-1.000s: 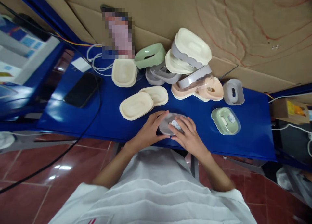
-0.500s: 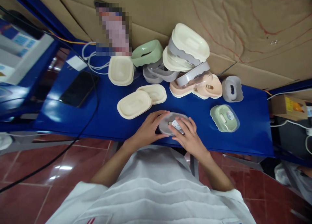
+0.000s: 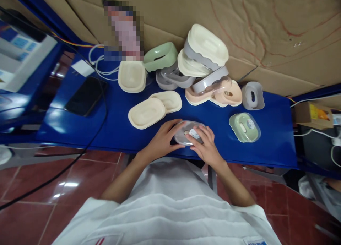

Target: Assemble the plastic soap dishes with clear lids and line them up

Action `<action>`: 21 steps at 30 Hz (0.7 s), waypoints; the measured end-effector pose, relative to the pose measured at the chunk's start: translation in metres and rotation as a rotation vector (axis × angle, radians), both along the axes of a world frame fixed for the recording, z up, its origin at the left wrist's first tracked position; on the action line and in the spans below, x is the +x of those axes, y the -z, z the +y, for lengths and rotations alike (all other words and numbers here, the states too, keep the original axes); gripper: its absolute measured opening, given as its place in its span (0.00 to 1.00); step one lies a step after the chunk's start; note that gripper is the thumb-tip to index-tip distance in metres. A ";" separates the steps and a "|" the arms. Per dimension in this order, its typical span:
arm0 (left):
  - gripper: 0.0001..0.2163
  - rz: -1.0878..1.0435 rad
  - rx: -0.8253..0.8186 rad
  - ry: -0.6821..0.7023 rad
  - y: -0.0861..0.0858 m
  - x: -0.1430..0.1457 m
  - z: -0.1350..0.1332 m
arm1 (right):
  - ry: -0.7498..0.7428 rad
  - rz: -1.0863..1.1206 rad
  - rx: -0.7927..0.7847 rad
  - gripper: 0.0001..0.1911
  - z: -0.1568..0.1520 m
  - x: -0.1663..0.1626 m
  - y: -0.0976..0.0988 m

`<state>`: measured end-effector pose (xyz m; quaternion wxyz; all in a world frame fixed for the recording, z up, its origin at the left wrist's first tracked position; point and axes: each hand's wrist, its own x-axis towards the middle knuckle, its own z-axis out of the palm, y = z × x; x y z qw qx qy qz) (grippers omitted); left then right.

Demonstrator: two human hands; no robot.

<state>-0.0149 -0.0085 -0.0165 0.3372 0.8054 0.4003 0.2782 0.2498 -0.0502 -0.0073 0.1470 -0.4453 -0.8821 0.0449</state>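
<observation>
A grey oval box with a clear lid (image 3: 186, 131) lies near the front edge of the blue table (image 3: 112, 131). My left hand (image 3: 162, 142) grips its left side, fingers curved around the rim. My right hand (image 3: 206, 147) rests on its right side, fingers pressed on the lid near a small round sticker. A finished green box with a clear lid (image 3: 244, 127) sits to the right. Two cream lids (image 3: 154, 108) lie just behind my left hand.
A heap of cream, grey, green and pink box parts (image 3: 205, 67) is piled at the back against cardboard (image 3: 266, 32). A black phone (image 3: 85, 96) and white cables (image 3: 98, 65) lie at the left. A black cable (image 3: 80, 152) hangs off the front edge.
My hands and the grey box have stayed in place; the right fingers shifted slightly on the lid. The view has drifted a little.
</observation>
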 end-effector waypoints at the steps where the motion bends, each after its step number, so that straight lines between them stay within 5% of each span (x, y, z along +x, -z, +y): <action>1: 0.42 0.002 0.000 0.000 0.000 0.000 0.000 | 0.006 -0.002 -0.010 0.26 0.000 0.000 0.000; 13: 0.42 0.024 -0.002 0.055 -0.004 -0.003 -0.002 | 0.020 0.009 0.035 0.28 -0.004 0.004 -0.007; 16: 0.34 -0.015 0.072 0.008 -0.008 -0.002 -0.007 | 0.199 0.012 0.102 0.29 -0.018 0.015 -0.010; 21: 0.22 -0.100 0.388 -0.305 -0.016 -0.009 -0.014 | 0.601 -0.070 0.172 0.28 -0.033 0.046 -0.015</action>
